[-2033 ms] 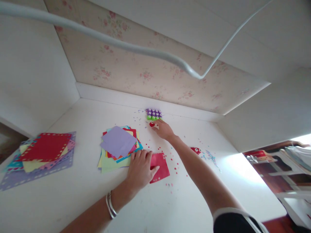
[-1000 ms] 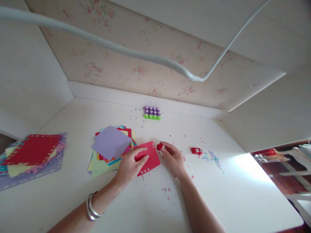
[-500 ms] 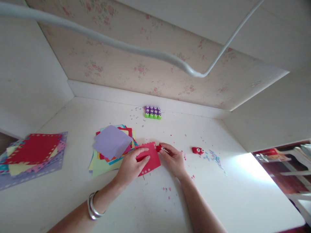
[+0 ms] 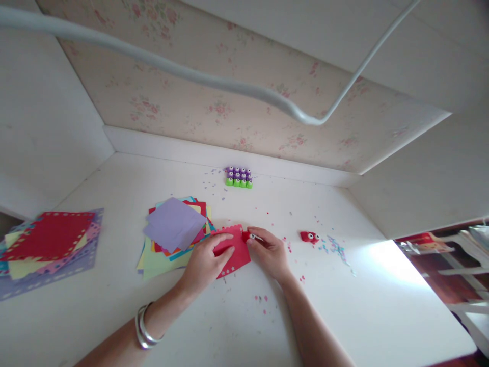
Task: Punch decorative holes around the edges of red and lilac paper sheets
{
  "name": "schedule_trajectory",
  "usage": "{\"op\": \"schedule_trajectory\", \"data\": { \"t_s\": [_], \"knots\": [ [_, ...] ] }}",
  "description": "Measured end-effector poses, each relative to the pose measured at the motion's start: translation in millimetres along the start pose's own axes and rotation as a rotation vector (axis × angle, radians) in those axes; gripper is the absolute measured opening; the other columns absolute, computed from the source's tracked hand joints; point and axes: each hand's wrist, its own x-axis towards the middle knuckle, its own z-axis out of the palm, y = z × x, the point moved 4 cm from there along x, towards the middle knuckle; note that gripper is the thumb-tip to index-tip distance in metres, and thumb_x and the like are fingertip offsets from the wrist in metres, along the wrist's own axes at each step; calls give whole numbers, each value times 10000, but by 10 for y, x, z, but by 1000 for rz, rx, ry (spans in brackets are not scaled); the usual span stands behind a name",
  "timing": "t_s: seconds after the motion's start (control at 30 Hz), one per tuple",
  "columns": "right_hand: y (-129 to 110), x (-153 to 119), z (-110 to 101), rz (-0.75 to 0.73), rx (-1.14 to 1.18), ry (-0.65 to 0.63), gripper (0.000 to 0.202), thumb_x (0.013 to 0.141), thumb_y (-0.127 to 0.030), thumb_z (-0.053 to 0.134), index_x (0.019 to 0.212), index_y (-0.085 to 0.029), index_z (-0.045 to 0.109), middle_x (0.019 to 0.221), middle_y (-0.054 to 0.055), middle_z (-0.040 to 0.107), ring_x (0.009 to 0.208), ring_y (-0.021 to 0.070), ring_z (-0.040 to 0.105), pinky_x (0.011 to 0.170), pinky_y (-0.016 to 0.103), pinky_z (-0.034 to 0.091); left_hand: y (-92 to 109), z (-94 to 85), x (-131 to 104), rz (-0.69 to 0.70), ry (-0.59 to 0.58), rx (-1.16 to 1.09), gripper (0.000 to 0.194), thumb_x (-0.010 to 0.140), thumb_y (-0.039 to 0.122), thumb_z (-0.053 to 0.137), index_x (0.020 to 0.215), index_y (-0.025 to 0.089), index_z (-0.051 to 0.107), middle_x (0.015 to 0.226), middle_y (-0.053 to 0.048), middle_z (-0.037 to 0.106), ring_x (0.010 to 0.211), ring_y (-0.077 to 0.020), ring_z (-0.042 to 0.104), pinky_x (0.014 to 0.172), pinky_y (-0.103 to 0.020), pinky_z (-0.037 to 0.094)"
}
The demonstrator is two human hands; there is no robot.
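While left hand grips red paper in fingers, seemingly to steady it over worktop, right hand has fingers closed around small red punch at paper's right edge, likely for alignment.

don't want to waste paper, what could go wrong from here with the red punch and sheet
The red sheet might shift if the left hand loosens while the right hand holds the red punch at its edge. A new hole could overlap the cut-outs already near its upper right corner. The left hand, right beside the loose paper stack, could knock it askew.
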Motion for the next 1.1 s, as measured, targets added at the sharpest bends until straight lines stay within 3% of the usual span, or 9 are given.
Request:
{"op": "schedule_trajectory", "data": {
  "t_s": [0.3,0.5,0.6,0.77,1.1],
  "knots": [
    [-138,-36,75,-118,-174,-131,204,799,-265,667,991,-306,721,1051,29,710,971,205,659,879,387,536,39,89,-47,146,-31,80,288,866,250,561,1152,227,592,1130,-54,668,1064,-210,620,960,-371,488],
    [-256,-12,52,-111,-318,-154,209,870,-315,575,1020,-308,720,1060,19,712,998,209,653,908,381,517,282,-2,-179,266,83,305,336,850,267,576,1181,210,573,1362,-139,425,1282,-302,413,1069,-485,380],
    [-274,48,30,-47,-363,-202,219,876,-362,557,999,-298,726,1036,23,719,960,206,664,834,353,540,352,-52,-224,330,61,397,288,833,234,574,1116,234,625,1355,-102,470,1297,-325,384,1096,-543,312],
    [-298,118,11,30,-456,-322,190,836,-380,606,962,-316,733,1015,7,726,921,202,673,772,334,547,331,-10,-269,381,-79,450,259,836,192,531,1050,221,675,1312,-92,550,1308,-308,385,1130,-552,211],
    [-214,140,-29,159,-467,-352,199,803,-405,648,947,-298,734,1020,26,726,939,214,670,836,388,534,271,31,-295,347,-124,360,256,843,231,545,1065,263,670,1226,-77,604,1190,-271,490,1090,-527,240]
  ]
}}
